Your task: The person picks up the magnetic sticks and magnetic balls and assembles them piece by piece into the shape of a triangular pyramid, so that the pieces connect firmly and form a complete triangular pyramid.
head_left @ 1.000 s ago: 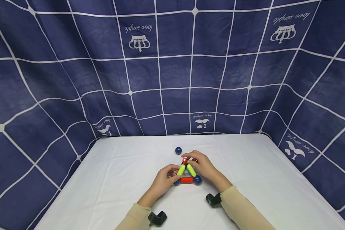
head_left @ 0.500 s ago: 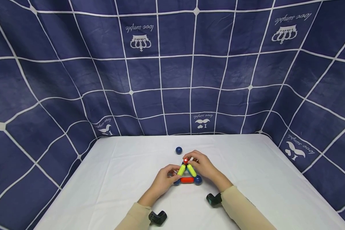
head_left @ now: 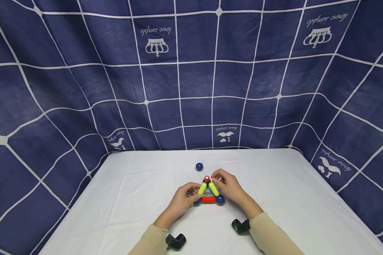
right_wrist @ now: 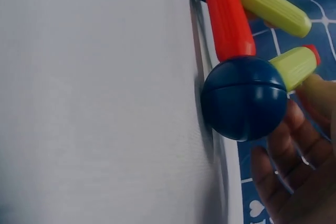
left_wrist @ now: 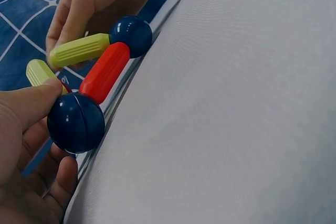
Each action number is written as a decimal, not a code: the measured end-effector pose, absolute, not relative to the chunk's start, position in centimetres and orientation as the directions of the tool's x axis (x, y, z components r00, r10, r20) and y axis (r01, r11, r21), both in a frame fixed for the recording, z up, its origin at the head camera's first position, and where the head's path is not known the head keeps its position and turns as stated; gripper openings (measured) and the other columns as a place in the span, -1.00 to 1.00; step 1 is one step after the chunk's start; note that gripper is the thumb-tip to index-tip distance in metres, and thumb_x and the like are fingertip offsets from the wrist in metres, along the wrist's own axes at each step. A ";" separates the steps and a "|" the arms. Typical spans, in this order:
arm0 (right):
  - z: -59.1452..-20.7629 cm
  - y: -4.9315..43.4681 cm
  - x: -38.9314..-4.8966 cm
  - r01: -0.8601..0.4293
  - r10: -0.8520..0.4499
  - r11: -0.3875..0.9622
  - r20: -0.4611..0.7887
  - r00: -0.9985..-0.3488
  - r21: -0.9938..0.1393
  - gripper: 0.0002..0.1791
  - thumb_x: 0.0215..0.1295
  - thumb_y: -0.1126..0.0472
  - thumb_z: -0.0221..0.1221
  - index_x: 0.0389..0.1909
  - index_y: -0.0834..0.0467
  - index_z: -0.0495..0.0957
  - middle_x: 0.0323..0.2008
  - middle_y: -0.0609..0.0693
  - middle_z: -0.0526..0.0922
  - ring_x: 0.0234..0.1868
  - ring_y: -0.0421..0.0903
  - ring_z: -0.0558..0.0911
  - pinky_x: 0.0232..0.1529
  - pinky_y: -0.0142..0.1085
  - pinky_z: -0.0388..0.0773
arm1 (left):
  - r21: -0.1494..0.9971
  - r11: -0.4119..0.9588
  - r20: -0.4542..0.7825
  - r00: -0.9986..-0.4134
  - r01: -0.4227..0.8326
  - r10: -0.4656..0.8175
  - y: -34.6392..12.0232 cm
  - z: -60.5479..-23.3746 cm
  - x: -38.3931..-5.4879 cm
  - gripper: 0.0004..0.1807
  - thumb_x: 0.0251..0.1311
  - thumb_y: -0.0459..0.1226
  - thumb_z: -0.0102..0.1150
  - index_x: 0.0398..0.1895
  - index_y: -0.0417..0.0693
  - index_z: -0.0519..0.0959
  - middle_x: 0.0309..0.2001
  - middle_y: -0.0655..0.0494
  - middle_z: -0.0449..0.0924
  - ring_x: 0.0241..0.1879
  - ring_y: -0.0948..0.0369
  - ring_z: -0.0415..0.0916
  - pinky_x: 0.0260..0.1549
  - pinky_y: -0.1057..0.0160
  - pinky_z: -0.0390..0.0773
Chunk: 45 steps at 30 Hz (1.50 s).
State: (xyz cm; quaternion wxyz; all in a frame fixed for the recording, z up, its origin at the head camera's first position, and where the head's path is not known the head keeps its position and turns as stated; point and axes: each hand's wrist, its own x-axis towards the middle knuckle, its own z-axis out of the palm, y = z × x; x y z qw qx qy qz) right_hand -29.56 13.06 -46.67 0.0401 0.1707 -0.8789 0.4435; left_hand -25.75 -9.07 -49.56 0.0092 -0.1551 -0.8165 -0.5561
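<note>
In the head view, magnetic building rods and balls form a triangular frame. Along its near side lies a red rod [head_left: 208,200] between two dark blue balls [head_left: 220,200]. Two yellow rods, left [head_left: 202,188] and right [head_left: 214,189], slope up from these balls and lean towards each other. Behind their upper ends stands another red rod [head_left: 206,178], end-on, over a blue ball. My left hand [head_left: 182,198] pinches the left yellow rod, thumb [left_wrist: 50,88] on its side. My right hand [head_left: 228,184] is beside the right yellow rod, fingers loosely bent, holding nothing.
A loose blue ball [head_left: 199,166] lies behind the frame on the white-covered table [head_left: 146,177]. Dark blue checked cloth [head_left: 194,81] hangs around the back and sides. Black wrist cameras [head_left: 176,242] sit at both sleeves.
My right hand went to the top of the upright red rod, then let go and drew back to the right. My left hand has kept its hold on the yellow rod.
</note>
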 end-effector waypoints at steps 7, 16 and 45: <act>-47.7 14.0 -29.1 -0.346 -0.340 0.492 0.190 -0.921 -0.799 -0.86 0.40 0.07 0.21 -0.17 0.02 0.68 -0.35 -0.11 0.64 -0.36 -0.21 0.49 -0.29 -0.40 0.46 | 0.910 0.325 0.187 -0.954 0.258 0.233 -9.1 -49.4 -25.8 -0.70 0.19 -0.29 0.37 0.00 -0.04 0.64 -0.15 0.02 0.63 -0.25 0.27 0.46 -0.37 0.43 0.45; -48.5 14.7 -28.8 -0.377 -0.410 0.419 0.198 -0.890 -0.826 -0.85 0.37 0.12 0.24 -0.11 0.03 0.66 -0.23 -0.07 0.67 -0.30 -0.26 0.52 -0.20 -0.42 0.50 | 0.924 0.301 0.171 -0.958 0.238 0.231 -8.9 -49.6 -25.6 -0.69 0.22 -0.31 0.34 0.05 -0.02 0.63 -0.11 0.03 0.63 -0.24 0.27 0.44 -0.39 0.44 0.42; -47.5 12.6 -35.2 -0.223 -0.266 0.492 0.098 -0.959 -0.842 -0.64 0.31 0.21 0.30 0.11 0.06 0.57 -0.10 0.05 0.64 -0.29 -0.14 0.58 -0.27 -0.35 0.53 | 0.890 0.387 0.148 -0.955 0.242 0.258 -11.6 -49.3 -26.8 -0.69 0.17 -0.23 0.41 -0.02 0.00 0.65 -0.18 0.08 0.69 -0.27 0.26 0.52 -0.24 0.36 0.53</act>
